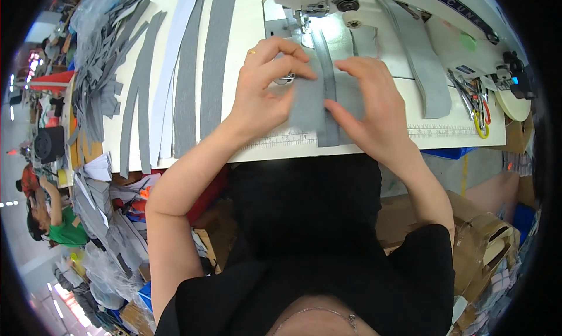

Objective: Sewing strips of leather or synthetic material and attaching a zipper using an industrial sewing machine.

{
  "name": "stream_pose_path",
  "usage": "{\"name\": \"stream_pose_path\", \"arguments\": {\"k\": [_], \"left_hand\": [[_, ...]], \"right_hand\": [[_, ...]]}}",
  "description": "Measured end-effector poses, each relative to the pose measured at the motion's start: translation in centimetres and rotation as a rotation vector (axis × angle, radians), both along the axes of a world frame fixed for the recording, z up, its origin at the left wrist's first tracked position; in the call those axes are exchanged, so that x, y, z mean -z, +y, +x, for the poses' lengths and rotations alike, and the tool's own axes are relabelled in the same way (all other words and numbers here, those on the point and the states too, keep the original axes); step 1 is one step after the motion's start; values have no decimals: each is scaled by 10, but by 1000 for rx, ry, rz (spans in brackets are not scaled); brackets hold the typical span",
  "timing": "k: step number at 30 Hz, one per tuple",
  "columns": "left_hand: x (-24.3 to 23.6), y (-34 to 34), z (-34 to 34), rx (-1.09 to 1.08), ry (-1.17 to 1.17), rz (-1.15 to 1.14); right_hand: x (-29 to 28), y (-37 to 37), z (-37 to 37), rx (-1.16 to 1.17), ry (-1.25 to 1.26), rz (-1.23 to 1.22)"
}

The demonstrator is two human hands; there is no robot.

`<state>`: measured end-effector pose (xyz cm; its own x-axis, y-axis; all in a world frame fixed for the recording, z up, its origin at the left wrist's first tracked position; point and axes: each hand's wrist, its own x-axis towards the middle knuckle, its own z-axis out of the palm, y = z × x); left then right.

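Note:
My left hand (266, 84) is curled around the left edge of a grey fabric piece (307, 106), which is smeared by motion. A small shiny metal thing (287, 78) shows by its fingers; its kind is unclear. Beside that piece a darker grey fabric strip (328, 72) runs from under the lit needle area of the sewing machine (307, 26) down past the table's front edge. My right hand (377, 105) lies on the other side with fingers apart, its thumb tip touching the strip and its fingertips over the grey fabric.
Long grey strips (219, 61) and a white strip (170, 72) lie left on the white table (249, 20). A cut grey panel (430, 78), scissors (481, 116) and a ruler scale (439, 130) are at right. Beyond the table, a co-worker in green (67, 228) is at far left.

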<state>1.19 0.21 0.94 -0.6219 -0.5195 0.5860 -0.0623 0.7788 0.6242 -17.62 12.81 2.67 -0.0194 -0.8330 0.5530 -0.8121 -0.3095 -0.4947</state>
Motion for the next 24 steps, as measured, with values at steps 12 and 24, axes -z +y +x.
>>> {"name": "stream_pose_path", "arguments": {"k": [12,24], "left_hand": [[7,-1,-15,-218,-63,168],[4,0,-14,-233,-162,85]], "right_hand": [[19,-6,-1,-137,272,-40],[10,1,-25,-141,-30,47]]}}
